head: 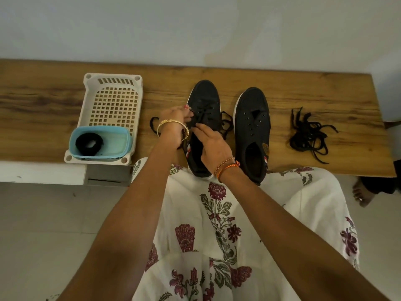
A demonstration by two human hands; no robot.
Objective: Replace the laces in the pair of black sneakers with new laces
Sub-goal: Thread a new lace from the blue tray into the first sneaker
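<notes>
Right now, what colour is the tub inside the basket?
Light blue tub, seen in the head view.

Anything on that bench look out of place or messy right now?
Only the basket: its near corner overhangs the bench edge, carrying a blue tub. The loose tangle of laces right of the shoes looks like normal work clutter.

black sneakers (pixel 204 118) (pixel 252 127), white soles, red-white stripe tags; black laces (pixel 308 135) heaped on brown wood-grain bench (pixel 325 94). cream lattice basket (pixel 112 101), pale blue tub (pixel 112 142) with black coil (pixel 89 144). white dress (pixel 217 235), maroon-green floral print; gold bangles (pixel 172 128), orange wrist threads (pixel 226 167).
</notes>
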